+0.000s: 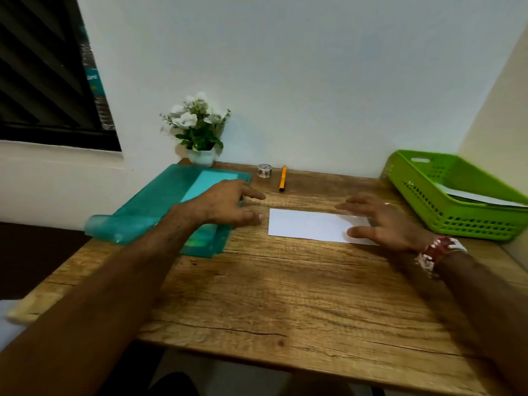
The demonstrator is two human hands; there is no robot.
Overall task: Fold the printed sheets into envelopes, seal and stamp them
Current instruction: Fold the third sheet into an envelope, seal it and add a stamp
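Note:
A white folded sheet (308,225) lies flat on the wooden table (285,295), past its middle. My right hand (383,222) rests with spread fingers on the sheet's right end, thumb on the near edge. My left hand (228,202) hovers open just left of the sheet, over the right edge of a teal plastic folder (160,207), fingers apart and holding nothing. A small roll of patterned tape (264,170) and an orange pen (283,178) lie at the back of the table.
A green plastic basket (445,195) with white papers inside stands at the back right. A small pot of white flowers (198,132) sits against the wall at the back left. The teal folder overhangs the table's left edge.

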